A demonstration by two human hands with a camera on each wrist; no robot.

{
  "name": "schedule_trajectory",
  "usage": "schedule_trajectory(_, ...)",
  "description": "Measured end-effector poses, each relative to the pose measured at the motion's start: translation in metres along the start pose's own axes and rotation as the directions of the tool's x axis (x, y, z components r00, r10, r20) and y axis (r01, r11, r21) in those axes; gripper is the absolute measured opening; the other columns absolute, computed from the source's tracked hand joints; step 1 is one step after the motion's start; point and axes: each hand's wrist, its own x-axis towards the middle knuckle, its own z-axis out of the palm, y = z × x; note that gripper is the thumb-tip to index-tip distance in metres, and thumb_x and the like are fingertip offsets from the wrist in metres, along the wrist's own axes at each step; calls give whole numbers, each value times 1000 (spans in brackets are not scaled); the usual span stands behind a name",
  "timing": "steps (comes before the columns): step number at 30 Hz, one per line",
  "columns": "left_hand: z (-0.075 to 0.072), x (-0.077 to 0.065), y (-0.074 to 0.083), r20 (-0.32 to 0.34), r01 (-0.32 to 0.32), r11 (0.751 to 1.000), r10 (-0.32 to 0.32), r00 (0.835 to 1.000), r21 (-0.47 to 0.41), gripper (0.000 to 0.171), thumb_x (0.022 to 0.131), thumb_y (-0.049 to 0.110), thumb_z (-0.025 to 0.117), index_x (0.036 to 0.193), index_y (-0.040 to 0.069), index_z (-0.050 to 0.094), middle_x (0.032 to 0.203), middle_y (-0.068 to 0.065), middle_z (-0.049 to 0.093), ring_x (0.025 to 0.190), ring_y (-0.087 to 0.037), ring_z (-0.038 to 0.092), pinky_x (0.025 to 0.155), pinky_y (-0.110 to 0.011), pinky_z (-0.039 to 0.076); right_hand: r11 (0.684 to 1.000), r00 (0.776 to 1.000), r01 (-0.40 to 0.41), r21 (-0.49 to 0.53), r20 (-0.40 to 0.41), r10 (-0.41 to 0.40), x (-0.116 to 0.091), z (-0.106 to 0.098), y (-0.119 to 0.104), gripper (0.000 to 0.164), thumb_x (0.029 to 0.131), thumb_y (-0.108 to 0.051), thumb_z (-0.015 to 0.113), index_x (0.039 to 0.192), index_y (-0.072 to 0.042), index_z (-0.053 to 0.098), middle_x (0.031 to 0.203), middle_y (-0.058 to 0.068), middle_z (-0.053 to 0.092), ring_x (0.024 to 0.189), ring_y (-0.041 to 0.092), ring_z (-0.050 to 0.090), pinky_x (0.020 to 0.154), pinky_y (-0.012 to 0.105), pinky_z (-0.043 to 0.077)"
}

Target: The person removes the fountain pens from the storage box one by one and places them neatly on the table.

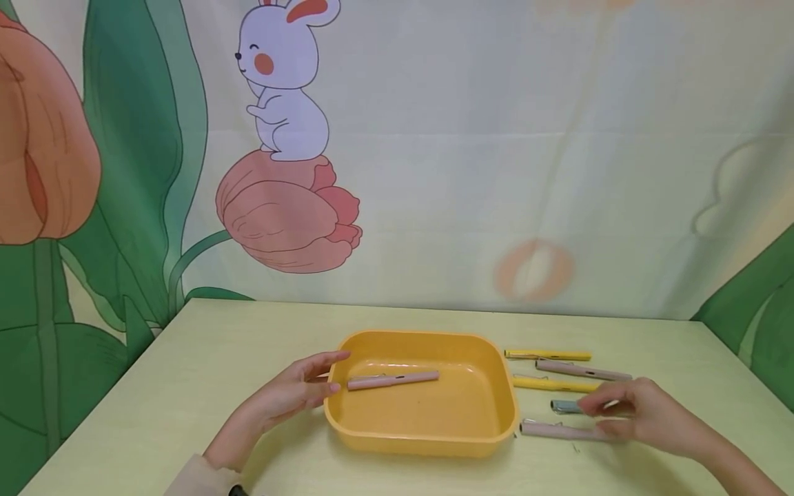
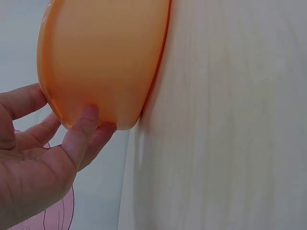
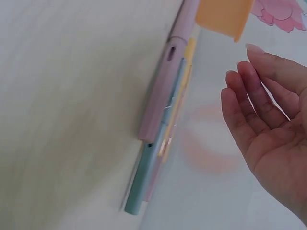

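My left hand [image 1: 282, 396] is at the left end of the yellow plastic tray [image 1: 422, 444]; its fingertips touch the rim and outer wall, as the left wrist view also shows. Inside the tray lies a pink capped pen [image 1: 393, 380]. To the right, my right hand [image 1: 651, 417] hovers over the right ends of a grey-green pen [image 1: 563, 406] and a pale pink pen [image 1: 555, 430], partly hiding both. Its fingers are loosely bent, with nothing between them in the right wrist view, where the pink pen [image 3: 163, 91] and grey-green pen [image 3: 141, 187] lie beside it.
Farther back, right of the tray, lie a yellow pen [image 1: 548, 355], a mauve pen [image 1: 583, 370] and another yellow pen [image 1: 552, 384]. A backdrop with a rabbit [image 1: 291, 117] and flowers stands behind the pale table [image 1: 248, 331].
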Motion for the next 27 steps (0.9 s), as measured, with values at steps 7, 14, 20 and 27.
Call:
schedule_trajectory(7,0,-3,1,3,-9,1000,9,1000,7,57,88,8,56,140,1,31,143,-26,26,120,-33,42,94,-38,44,1000,999,0,-31,-32,-1,15,-1,-20,23,76,-4,70,98,0,67,99,-15,64,89,-2,59,69,18,52)
schedule_trajectory(14,1,-3,1,-2,-9,1000,9,1000,1,57,88,7,57,139,1,32,143,-27,25,122,-36,40,94,-39,44,997,994,80,-1,-71,-80,37,7,-45,23,76,-7,72,98,-4,68,102,-3,66,92,0,61,71,21,53)
schedule_trajectory(20,0,-2,1,-2,-10,1000,10,1000,-1,57,88,7,57,139,0,32,143,-27,24,123,-37,39,94,-38,44,987,986,158,27,-65,-156,60,20,-57,24,76,-9,72,99,-3,68,96,-2,66,89,3,62,73,22,53)
schedule_trajectory(27,0,-1,1,0,-7,1000,7,1000,2,58,88,8,57,139,0,31,143,-27,25,122,-35,41,93,-38,45,992,990,123,23,-72,-121,85,32,-69,26,75,-8,72,100,1,67,98,10,67,89,8,62,76,28,53)
